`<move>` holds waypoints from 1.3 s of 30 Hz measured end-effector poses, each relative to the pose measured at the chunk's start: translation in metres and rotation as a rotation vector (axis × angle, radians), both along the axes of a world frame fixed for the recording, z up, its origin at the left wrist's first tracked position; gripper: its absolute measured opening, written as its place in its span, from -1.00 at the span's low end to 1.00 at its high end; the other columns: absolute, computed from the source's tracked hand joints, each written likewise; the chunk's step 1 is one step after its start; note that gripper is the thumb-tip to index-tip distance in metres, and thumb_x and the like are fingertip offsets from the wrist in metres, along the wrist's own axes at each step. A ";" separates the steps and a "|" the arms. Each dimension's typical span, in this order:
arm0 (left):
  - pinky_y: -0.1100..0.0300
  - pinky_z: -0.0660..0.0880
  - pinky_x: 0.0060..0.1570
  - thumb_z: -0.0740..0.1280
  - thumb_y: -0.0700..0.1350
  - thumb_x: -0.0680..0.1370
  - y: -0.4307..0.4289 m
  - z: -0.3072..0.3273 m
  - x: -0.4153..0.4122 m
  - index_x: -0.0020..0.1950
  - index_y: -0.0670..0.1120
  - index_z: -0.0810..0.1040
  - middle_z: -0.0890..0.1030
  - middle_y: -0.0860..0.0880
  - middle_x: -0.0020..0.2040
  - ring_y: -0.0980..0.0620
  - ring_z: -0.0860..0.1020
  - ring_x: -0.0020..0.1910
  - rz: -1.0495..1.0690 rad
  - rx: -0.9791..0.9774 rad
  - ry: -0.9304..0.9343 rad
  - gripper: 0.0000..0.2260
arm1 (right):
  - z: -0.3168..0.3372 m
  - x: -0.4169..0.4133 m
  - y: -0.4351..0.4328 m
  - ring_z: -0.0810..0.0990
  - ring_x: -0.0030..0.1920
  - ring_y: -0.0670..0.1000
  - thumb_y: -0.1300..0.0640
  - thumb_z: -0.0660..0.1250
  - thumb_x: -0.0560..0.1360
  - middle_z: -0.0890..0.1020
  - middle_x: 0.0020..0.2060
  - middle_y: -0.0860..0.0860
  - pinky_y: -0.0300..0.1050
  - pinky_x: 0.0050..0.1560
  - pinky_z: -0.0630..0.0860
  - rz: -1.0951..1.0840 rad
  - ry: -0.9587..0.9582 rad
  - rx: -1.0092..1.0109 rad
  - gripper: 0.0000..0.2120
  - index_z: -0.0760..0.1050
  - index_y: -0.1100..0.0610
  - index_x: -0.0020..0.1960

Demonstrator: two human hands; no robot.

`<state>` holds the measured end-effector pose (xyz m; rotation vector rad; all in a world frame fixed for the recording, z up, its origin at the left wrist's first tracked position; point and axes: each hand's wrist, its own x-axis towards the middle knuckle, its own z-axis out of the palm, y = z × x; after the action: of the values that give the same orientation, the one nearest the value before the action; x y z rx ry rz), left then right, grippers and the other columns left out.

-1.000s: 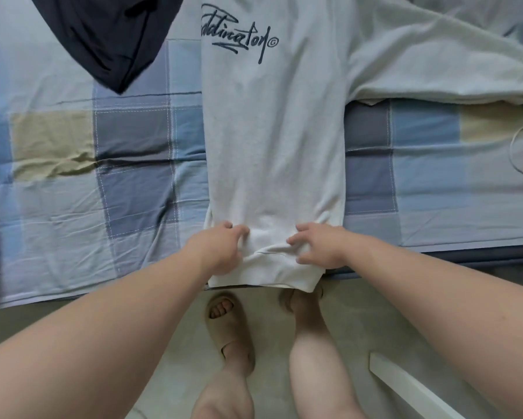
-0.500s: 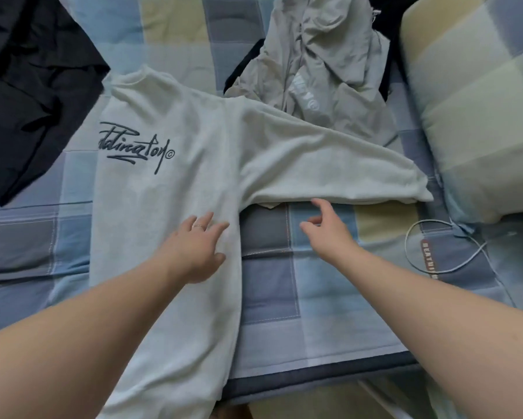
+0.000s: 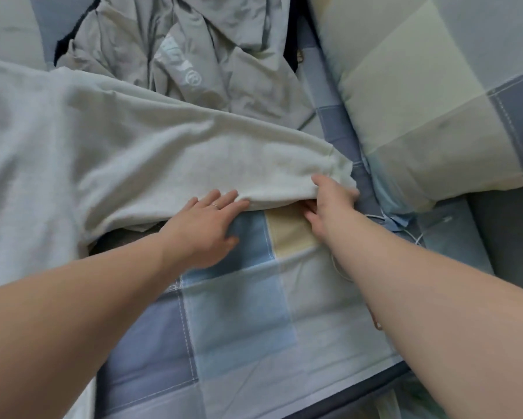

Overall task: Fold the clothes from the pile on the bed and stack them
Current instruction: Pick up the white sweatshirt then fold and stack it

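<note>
Hidden / unclear:
- The sweatshirt (image 3: 57, 152) is being cut off by the left frame edge. Only part of the body and one sleeve (image 3: 224, 158) are being shown.
- The fingers of the right hand (image 3: 329, 204) are being hidden under the cuff end of the sleeve. The thumb is being kept on top, so the cuff end is being pinched between thumb and fingers.
- The left hand (image 3: 205, 228) is being laid flat with fingers straight. Its fingertips are being rested on the sleeve's lower edge, and nothing is being gripped. A ring (image 3: 214, 206) is being worn on one finger.
- A dark patch under the sleeve, by the left wrist, is being half covered. It cannot be told what it is.
- Pile (image 3: 193, 71): a crumpled grey-green garment with a white print that is being blurred past reading. A dark garment (image 3: 62, 46) is being mostly buried beneath it.
- A white cable (image 3: 411, 237) is being crossed by the right forearm, and most of it is being hidden.

Edges / room:
- The sweatshirt is being spread on the checked sheet (image 3: 239, 313), with the sleeve stretched to the right. The sleeve's upper edge is being overlapped onto the foot of the pile.
- The cuff is being held just beside the pillow (image 3: 435, 101). Whether they touch cannot be told.
- Open sheet is being left between the sleeve's lower edge and the bed's near edge (image 3: 359, 406), and it is being crossed by both forearms.
</note>
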<state>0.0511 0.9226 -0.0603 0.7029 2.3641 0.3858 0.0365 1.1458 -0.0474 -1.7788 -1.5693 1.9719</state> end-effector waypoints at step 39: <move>0.11 0.64 -0.20 0.31 -0.31 0.56 -0.276 0.103 -0.019 0.25 -0.16 0.59 0.71 -0.13 0.08 -0.06 0.70 -0.08 1.487 0.947 -0.762 -0.73 | 0.134 -0.015 -0.304 0.63 0.02 0.05 0.09 0.02 0.64 0.71 0.09 0.08 -0.06 -0.04 0.47 0.940 0.187 -0.085 -0.62 0.54 0.09 0.27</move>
<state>0.0319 0.6467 0.0431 -0.9050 1.4051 1.9770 0.0217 0.8419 0.0867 -0.8406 -2.5543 2.4381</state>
